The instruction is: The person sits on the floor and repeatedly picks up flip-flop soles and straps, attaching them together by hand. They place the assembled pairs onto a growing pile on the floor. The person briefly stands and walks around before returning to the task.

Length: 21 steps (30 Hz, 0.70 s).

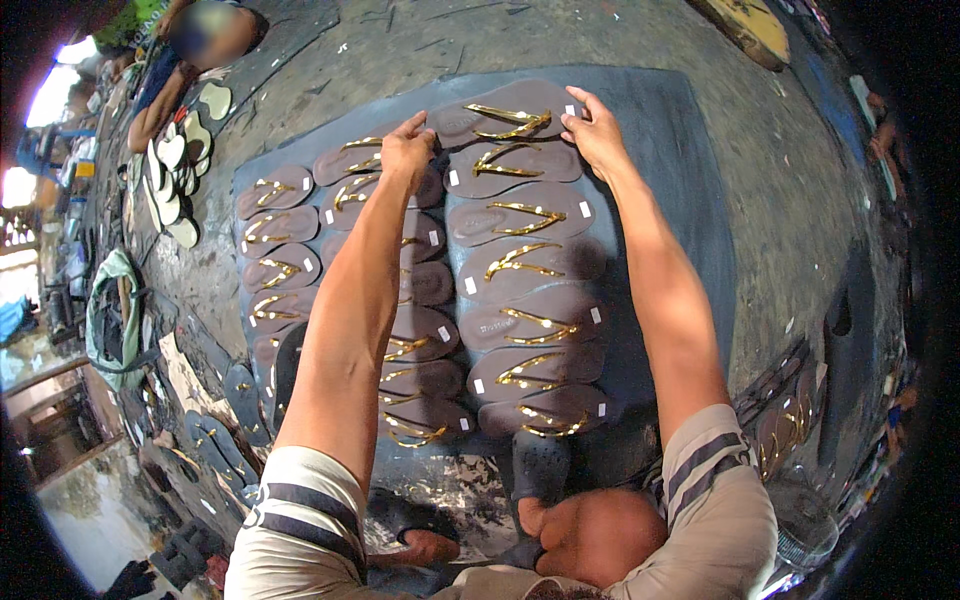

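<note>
The sandal (508, 110) lies at the top of the right-hand column on the mat (665, 125), just above another sandal (515, 165). It is probably light, with a soft, bendy sole that grips fairly well; the shiny strap (500, 112) may scuff, so the sole's edges at heel and toe are the better hold. It looks brown and rounded, with a gold V strap and a white label (571, 110) by the toe. The left hand (403, 150), fingers partly curled, is at the heel end; the right hand (597, 132), thumb and forefinger parted, is at the toe. I cannot tell whether either grips it. Farther left, pale soles (172, 155) lie on the floor (620, 40), near another person's arm (158, 108)
</note>
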Each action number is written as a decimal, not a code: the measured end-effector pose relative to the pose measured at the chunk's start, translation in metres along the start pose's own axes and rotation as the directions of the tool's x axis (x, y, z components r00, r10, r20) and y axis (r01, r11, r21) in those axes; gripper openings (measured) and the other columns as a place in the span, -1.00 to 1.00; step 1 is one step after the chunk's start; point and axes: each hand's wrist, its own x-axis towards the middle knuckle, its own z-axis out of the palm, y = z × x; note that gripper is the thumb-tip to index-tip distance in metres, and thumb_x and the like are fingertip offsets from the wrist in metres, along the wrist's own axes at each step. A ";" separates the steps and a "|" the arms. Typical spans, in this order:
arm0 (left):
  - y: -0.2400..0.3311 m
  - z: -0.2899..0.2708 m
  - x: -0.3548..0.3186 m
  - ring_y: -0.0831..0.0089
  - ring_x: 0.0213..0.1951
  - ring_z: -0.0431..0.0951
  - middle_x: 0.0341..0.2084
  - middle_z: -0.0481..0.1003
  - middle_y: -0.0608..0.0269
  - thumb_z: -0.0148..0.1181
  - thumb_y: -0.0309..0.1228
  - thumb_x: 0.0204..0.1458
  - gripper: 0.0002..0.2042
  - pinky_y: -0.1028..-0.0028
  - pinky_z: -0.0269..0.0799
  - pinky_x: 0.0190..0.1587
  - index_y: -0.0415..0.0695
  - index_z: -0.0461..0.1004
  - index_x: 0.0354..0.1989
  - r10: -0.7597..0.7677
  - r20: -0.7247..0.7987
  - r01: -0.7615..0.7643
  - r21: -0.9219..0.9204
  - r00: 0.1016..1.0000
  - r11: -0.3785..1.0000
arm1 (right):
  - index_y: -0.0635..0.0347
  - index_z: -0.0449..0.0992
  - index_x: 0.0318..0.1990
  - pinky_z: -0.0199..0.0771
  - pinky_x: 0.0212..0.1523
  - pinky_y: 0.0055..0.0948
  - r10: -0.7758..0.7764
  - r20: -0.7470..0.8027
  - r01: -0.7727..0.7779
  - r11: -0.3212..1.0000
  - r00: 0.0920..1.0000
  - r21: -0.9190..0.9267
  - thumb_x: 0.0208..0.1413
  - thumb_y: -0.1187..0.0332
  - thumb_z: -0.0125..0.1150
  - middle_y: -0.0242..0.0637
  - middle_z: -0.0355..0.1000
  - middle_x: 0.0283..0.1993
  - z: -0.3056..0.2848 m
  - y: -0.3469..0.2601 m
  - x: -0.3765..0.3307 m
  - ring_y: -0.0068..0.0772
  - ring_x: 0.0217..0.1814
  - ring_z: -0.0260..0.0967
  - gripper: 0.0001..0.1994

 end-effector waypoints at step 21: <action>0.062 0.019 -0.016 0.05 0.24 0.28 0.23 0.28 0.00 -0.07 -0.25 0.14 -0.54 0.10 0.21 0.23 -0.02 0.29 0.24 -0.182 0.479 -0.433 0.869 0.859 0.240 | 0.30 0.51 -0.05 0.35 0.12 -0.04 0.234 0.387 0.374 0.100 0.892 -0.922 0.23 0.14 -0.14 0.12 0.35 0.15 0.014 -0.034 0.025 0.05 0.16 0.35 -0.57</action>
